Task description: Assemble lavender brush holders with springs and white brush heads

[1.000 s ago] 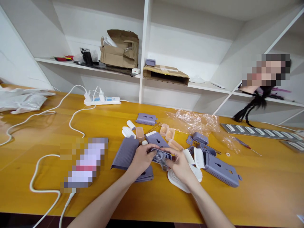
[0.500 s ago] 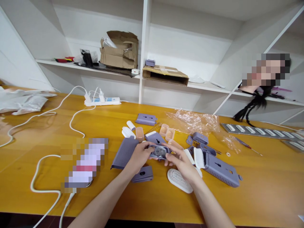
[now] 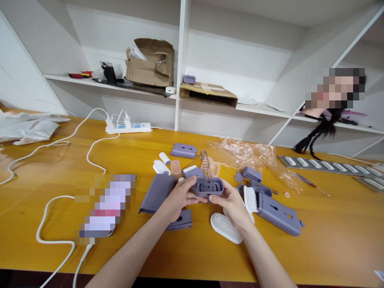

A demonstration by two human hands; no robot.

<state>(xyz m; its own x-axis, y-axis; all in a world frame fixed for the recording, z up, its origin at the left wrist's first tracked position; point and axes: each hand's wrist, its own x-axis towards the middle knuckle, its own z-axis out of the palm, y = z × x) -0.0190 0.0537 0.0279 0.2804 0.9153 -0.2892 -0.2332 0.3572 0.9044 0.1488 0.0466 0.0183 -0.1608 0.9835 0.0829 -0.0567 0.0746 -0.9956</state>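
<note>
Between my two hands is a purple oval plastic housing [image 3: 209, 192], its open side facing up. A thin metal coil spring [image 3: 205, 165] stands up from inside it, leaning slightly. My left hand [image 3: 181, 195] grips the housing's left end, and my right hand [image 3: 230, 202] has its right end, thumb on the front wall. Near my right hand lie an oval white bristle brush head [image 3: 225, 229] and another white brush [image 3: 251, 199]. A ribbed purple cover [image 3: 158, 192] and a smaller purple part [image 3: 181, 221] lie beside my left forearm.
Farther back are a purple shell [image 3: 183, 150], a peach tray [image 3: 176, 169] and crumpled clear plastic [image 3: 246, 154]. A long purple case [image 3: 279, 216] and a screwdriver [image 3: 312, 184] lie right. At left are a phone [image 3: 109, 206], white cables and a power strip [image 3: 129, 128].
The housing has turned in my hands from a glossy, dark face to its open inside. A spring now stands up out of it. Both hands have shifted slightly.
</note>
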